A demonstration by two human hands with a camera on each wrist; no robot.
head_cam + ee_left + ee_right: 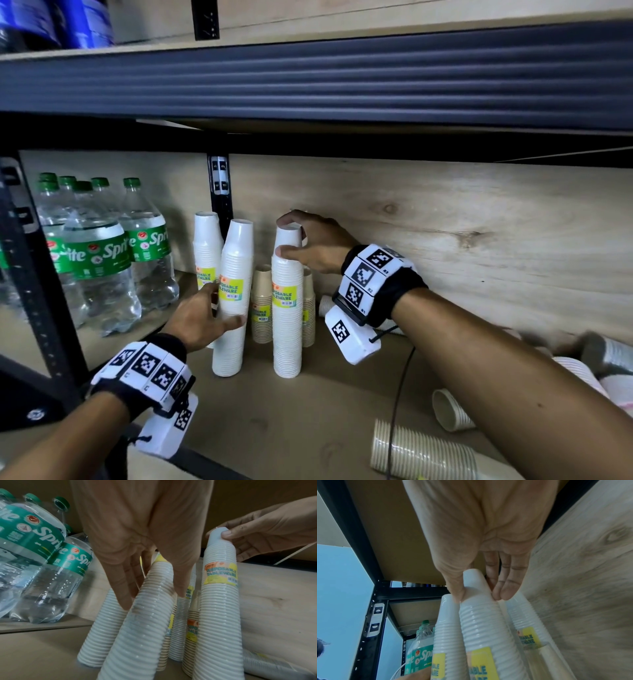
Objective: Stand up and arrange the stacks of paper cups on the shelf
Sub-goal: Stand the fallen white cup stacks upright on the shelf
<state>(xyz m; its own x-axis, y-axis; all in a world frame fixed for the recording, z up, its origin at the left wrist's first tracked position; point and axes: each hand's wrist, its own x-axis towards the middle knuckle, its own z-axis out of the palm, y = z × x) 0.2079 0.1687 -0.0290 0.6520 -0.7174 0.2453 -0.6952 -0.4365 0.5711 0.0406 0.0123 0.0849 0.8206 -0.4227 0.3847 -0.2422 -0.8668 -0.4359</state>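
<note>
Three tall white cup stacks with yellow labels stand upright on the wooden shelf (308, 404). My right hand (308, 246) grips the top of the right white stack (287, 308), thumb in front and fingers behind, as the right wrist view shows on that stack (481, 615). My left hand (202, 318) holds the middle white stack (234, 298) low down, thumb across its front; in the left wrist view its fingers straddle the stack (147, 615). The third white stack (206, 246) stands behind. Two shorter brown stacks (262, 305) stand behind the white ones.
Several Sprite bottles (99, 253) stand to the left on the same shelf. More cup stacks lie on their sides at the right (421, 452), with a loose cup (448, 407) nearby. A black upright (221, 192) runs behind the cups, and the upper shelf's dark beam (308, 75) hangs overhead.
</note>
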